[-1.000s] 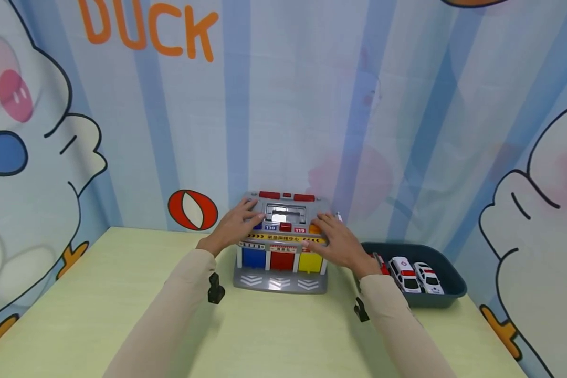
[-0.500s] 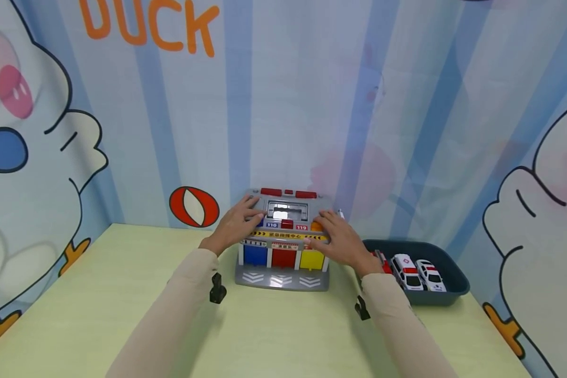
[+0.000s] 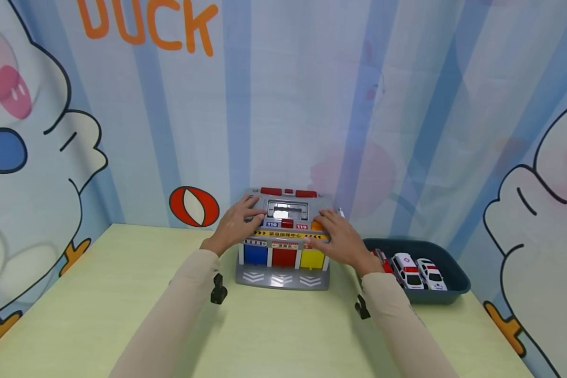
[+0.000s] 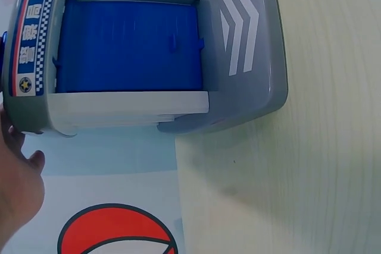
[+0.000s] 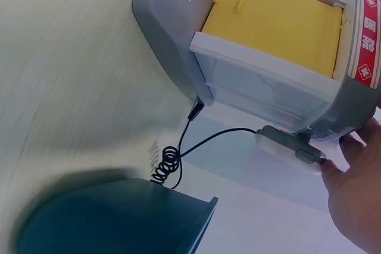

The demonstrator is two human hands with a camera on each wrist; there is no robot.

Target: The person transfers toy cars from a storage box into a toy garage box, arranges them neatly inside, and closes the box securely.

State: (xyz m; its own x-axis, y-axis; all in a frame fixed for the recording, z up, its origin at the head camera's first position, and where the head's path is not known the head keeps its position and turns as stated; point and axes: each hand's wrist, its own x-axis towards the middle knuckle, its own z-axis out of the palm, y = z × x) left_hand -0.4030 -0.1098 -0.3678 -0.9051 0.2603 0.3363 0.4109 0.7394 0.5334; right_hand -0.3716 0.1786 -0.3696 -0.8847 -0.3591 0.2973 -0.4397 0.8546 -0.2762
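Note:
A grey toy emergency station [image 3: 281, 281] stands on the table, with blue [image 4: 128, 46], red and yellow [image 5: 274, 22] garage doors, all down. The left hand [image 3: 236, 223] rests on the station's upper left edge, fingers stretched over the roof and thumb near the front. On the upper right, the right hand [image 3: 342, 239] lies the same way, next to an orange piece [image 3: 316, 226]. A grey handset [image 5: 292, 147] hangs at the station's right side, close to the right thumb. From it runs a black coiled cord [image 5: 166, 165]. Some fingertips are hidden in the wrist views.
A dark green bin [image 3: 434, 298] sits right of the station, holding a white toy ambulance [image 3: 408, 270], a white toy car [image 3: 431, 274] and a red toy vehicle [image 3: 381, 260] partly behind the right wrist. A striped cartoon curtain [image 3: 283, 105] backs the pale table [image 3: 274, 336].
The head view has shifted very slightly. Both hands stay in the same places on the station, and the station itself has not visibly moved.

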